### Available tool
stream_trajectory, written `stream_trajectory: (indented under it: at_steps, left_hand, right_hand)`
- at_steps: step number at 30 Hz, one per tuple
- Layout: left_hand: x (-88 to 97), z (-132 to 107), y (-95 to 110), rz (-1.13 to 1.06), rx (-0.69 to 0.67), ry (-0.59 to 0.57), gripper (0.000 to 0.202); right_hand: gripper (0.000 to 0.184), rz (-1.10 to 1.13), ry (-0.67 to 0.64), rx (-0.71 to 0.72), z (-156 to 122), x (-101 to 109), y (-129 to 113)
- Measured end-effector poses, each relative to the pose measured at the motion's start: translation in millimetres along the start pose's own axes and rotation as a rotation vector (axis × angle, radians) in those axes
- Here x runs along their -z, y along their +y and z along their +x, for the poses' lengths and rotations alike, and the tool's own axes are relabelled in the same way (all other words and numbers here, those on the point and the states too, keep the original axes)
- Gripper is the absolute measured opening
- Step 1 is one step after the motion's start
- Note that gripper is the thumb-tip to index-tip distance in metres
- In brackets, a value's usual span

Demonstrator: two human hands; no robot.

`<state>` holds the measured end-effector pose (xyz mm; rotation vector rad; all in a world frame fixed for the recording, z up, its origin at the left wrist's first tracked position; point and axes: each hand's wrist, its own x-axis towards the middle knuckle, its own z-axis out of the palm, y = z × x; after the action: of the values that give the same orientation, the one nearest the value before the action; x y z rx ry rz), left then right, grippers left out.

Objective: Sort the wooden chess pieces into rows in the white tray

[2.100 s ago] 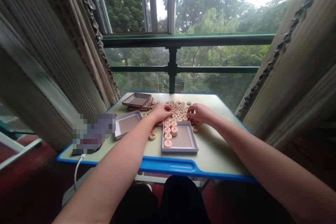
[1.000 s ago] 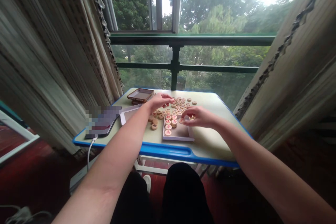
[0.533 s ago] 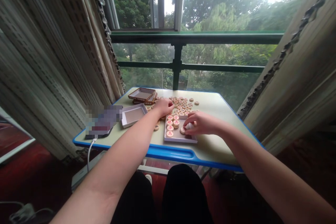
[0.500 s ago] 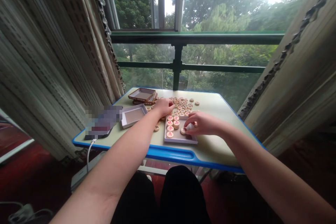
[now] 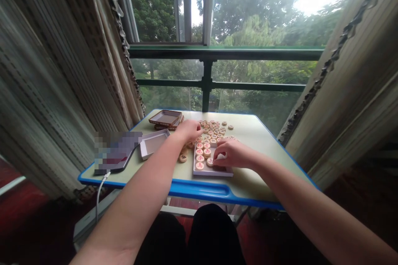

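So, just below the centre of the frame, our right hand has its fingertips closed on the right edge of a round, pale wooden piece with a red character, inside a shallow white cardboard box. That piece sits just right of the left-hand column of red-marked discs; we cannot tell whether it lies quite flat. To do this well, we would keep the pinch light, hold the disc level with its character up, square it against its neighbours, and let go only once it settles without nudging the column.

Slightly above and left of centre, our left hand is curled beside the loose pile of wooden discs; its fingertips are hidden, so we cannot tell whether it grasps one. We would do best keeping that hand clear of the box wall.
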<state>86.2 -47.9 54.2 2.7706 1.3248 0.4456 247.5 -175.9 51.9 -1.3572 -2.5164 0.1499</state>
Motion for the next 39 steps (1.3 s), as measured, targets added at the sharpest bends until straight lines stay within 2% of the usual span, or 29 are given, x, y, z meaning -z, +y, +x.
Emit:
stream_trajectory:
  at_steps: [3,5,6,10,15,21,24,28,33,36,39]
  left_hand:
    - [22.5,-12,2,0.03,0.074,-0.153,0.021]
    - [29.4,-21,2,0.016,0.096,-0.269,0.016]
    - [28.9,-25,0,-0.003,0.098,-0.244,0.017]
    - [7.8,-34,-14,-0.089,-0.015,0.044,0.025]
    - [-14.0,-26,-33,-0.149,-0.137,0.164,0.031]
    - [-17.9,-26,-29,-0.15,-0.141,0.193,0.033]
    - [-19.0,-27,-29,-0.148,-0.155,0.156,0.031]
    - [-16.7,-27,-35,-0.097,-0.066,0.083,0.032]
    - [-13.4,-29,-37,-0.136,0.017,0.033,0.037]
    - [-17.6,-28,-33,-0.155,-0.02,0.049,0.037]
    - [-24.8,-26,-32,-0.198,-0.113,0.058,0.044]
  right_hand:
    - [0.013,0.004,0.007,0.023,1,-4,-1]
    - [0.015,-0.002,-0.001,0.027,2,-6,-1]
    - [0.016,-0.007,-0.007,0.026,2,-7,-1]
    - [0.021,-0.037,-0.002,0.02,1,-8,-2]
    - [0.018,-0.038,0.052,0.023,0,-7,-3]
    - [0.019,0.007,0.02,0.016,1,-8,-3]
    - [0.018,0.008,-0.008,0.007,2,-8,-4]
    - [0.019,0.022,0.001,0.004,2,-9,-3]
    - [0.019,0.036,0.012,0.032,1,-8,-3]
    - [0.018,0.027,0.042,0.033,1,-6,-3]
    - [0.021,0.022,0.127,-0.019,2,-8,4]
